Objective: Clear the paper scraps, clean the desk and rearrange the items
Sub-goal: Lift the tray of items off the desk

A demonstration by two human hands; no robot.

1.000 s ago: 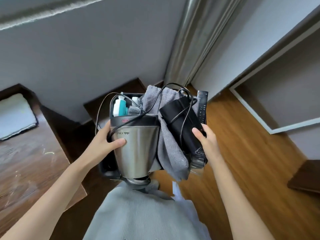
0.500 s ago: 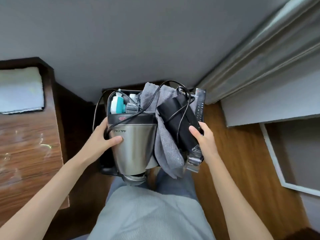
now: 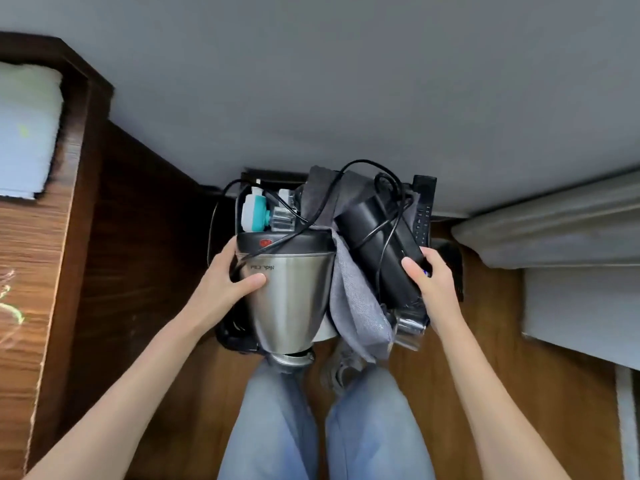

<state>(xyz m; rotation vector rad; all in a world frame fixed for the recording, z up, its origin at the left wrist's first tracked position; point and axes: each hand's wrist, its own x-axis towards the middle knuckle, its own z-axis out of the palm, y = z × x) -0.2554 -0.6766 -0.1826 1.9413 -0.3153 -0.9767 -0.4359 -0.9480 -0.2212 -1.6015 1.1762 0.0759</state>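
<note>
I carry a black tray (image 3: 268,176) piled with desk items in front of my legs. My left hand (image 3: 225,282) grips its left side, thumb pressed on a steel kettle (image 3: 291,299) that lies tipped toward me. My right hand (image 3: 433,282) grips the right side, thumb on a black hair dryer (image 3: 374,237) with its cord looped over the pile. A grey cloth (image 3: 353,303) hangs between kettle and dryer. A teal-and-white bottle (image 3: 254,213) and a black remote (image 3: 423,206) stand at the far side.
The wooden desk (image 3: 31,258) runs along the left with a white pad (image 3: 24,133) at its far end. A grey wall (image 3: 346,81) is straight ahead, a grey curtain (image 3: 554,230) at the right. Wooden floor (image 3: 491,341) lies below my jeans (image 3: 277,427).
My view has swung left and down; the wall now fills the top and my legs show. Both hands keep the same grip on the loaded tray.
</note>
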